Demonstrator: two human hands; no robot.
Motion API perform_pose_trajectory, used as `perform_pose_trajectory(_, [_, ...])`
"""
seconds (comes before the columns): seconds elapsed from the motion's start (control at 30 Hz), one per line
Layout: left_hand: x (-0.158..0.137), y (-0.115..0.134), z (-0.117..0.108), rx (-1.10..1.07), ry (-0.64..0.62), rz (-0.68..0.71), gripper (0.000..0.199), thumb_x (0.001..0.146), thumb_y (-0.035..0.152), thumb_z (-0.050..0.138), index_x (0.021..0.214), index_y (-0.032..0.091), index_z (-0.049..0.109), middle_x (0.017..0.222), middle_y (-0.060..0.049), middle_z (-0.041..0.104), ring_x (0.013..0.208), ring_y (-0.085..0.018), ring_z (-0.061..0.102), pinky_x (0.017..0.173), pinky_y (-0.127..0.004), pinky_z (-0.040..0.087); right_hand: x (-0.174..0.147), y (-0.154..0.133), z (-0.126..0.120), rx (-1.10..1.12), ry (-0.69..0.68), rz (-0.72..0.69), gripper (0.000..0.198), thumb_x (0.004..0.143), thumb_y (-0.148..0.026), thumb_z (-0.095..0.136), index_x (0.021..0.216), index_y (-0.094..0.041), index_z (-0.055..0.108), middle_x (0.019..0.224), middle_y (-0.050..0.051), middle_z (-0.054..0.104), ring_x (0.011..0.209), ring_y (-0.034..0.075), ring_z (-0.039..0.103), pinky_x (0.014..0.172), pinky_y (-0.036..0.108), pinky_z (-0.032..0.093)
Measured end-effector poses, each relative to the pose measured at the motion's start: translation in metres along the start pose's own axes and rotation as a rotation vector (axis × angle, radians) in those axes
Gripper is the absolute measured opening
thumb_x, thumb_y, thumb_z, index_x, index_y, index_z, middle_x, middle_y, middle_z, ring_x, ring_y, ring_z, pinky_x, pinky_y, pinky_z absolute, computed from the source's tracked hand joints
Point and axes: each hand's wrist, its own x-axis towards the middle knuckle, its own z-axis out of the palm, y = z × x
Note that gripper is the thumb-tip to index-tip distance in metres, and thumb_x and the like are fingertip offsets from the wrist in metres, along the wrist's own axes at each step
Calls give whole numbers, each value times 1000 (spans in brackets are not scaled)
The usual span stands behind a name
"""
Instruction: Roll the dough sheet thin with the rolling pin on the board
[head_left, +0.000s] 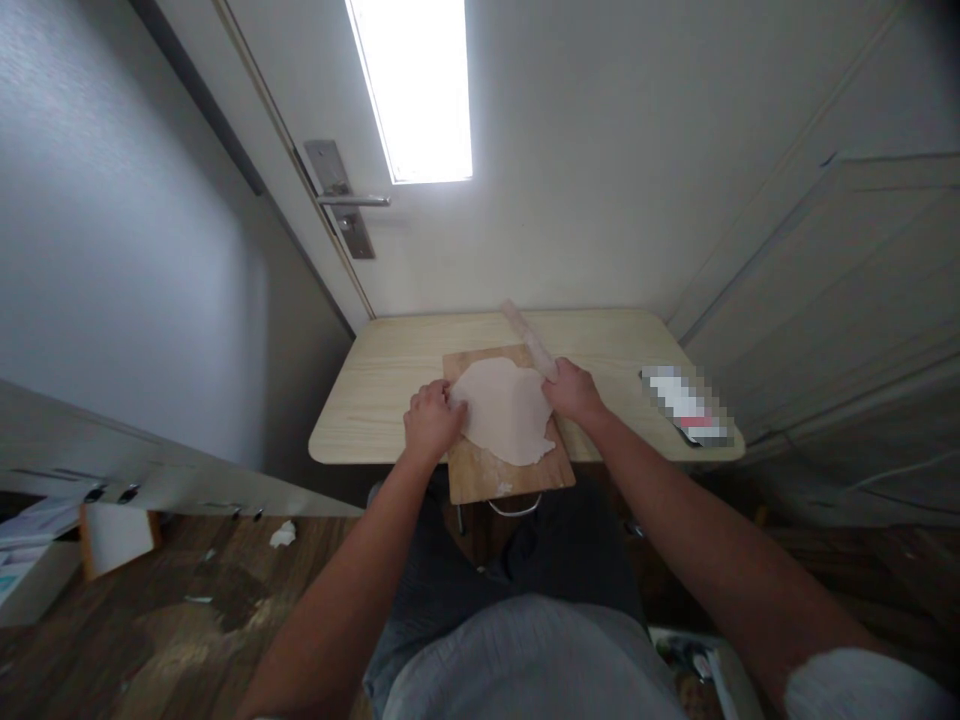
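A thin, pale sheet of dough point(504, 412) lies flat on a wooden cutting board point(480, 478). Its outline is uneven, with a ragged lower right edge. My left hand point(435, 418) is at the dough's left edge, the fingers curled and pinching that edge. In my right hand point(576, 390) is the near end of a slim, flour-dusted rolling pin point(527, 336), which slants away to the far left over the board's back edge. The right fingertips come close to the dough's right edge; whether they touch it I cannot tell.
The board overhangs the front of a light wood table point(382, 380). A phone point(686, 405), partly pixelated, lies at the table's right end. Behind stands a door with a metal handle point(356, 200). A white scrap point(283, 535) is on the floor at left.
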Motion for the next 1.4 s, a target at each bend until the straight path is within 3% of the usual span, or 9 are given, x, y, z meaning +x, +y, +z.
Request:
perform_pose_trajectory(0.17, [-2, -8, 8, -160, -30, 6, 51, 80, 28, 61, 130, 18, 57, 126, -14, 67, 110, -27, 65, 94, -40, 50, -4, -15, -3, 13, 35, -27, 24, 76, -12, 55, 96, -17, 65, 90, 10, 71, 79, 22, 63, 66, 28, 40])
perform_pose_trajectory(0.33, [1, -12, 7, -342, -29, -134, 54, 76, 23, 66, 129, 15, 58, 113, -13, 70, 96, -22, 68, 86, -34, 53, -2, -26, 0, 40, 27, -47, 24, 77, -12, 54, 97, -17, 66, 87, 9, 71, 79, 22, 64, 66, 27, 42])
perform_pose_trajectory(0.47, [8, -15, 5, -430, -26, -218, 51, 74, 21, 69, 124, 15, 60, 106, -11, 71, 94, -21, 69, 84, -32, 53, 2, -24, -1, 39, 36, 14, 26, 77, -13, 56, 101, -15, 67, 90, 12, 72, 81, 24, 66, 67, 28, 45])
perform_pose_trajectory(0.77, [13, -20, 15, -492, -23, -175, 39, 79, 23, 67, 117, 15, 63, 119, -12, 69, 98, -20, 70, 88, -32, 54, 11, -23, -3, 162, -35, 137, 32, 72, -19, 65, 103, -13, 70, 99, 14, 73, 86, 24, 68, 70, 30, 50])
perform_pose_trajectory(1.03, [18, -16, 21, -366, 3, -67, 56, 77, 25, 66, 131, 12, 58, 131, -18, 64, 115, -27, 64, 100, -39, 49, 14, -24, -6, 508, -31, 115, 17, 64, -21, 69, 80, -17, 63, 76, 2, 65, 68, 16, 59, 59, 25, 45])
perform_pose_trajectory(1.23, [49, -4, 26, -450, -84, 22, 66, 73, 24, 70, 137, 19, 53, 142, -12, 59, 128, -26, 57, 108, -37, 43, 2, -28, -16, 865, -123, 15, 24, 59, -34, 71, 70, -19, 55, 65, -4, 55, 58, 13, 51, 54, 25, 40])
perform_pose_trajectory(1.3, [62, 1, 25, -502, -110, 34, 71, 69, 23, 73, 137, 20, 54, 140, -12, 60, 124, -26, 59, 103, -36, 47, -2, -29, -20, 974, -187, -44, 28, 58, -37, 72, 71, -19, 55, 64, -4, 55, 58, 12, 50, 54, 25, 40])
perform_pose_trajectory(1.4, [76, 5, 19, -657, -252, -8, 59, 68, 24, 73, 125, 16, 62, 119, -12, 71, 99, -23, 69, 84, -33, 53, -1, -28, -24, 1049, -230, -62, 30, 59, -38, 73, 74, -19, 56, 69, -2, 59, 61, 13, 53, 57, 26, 44])
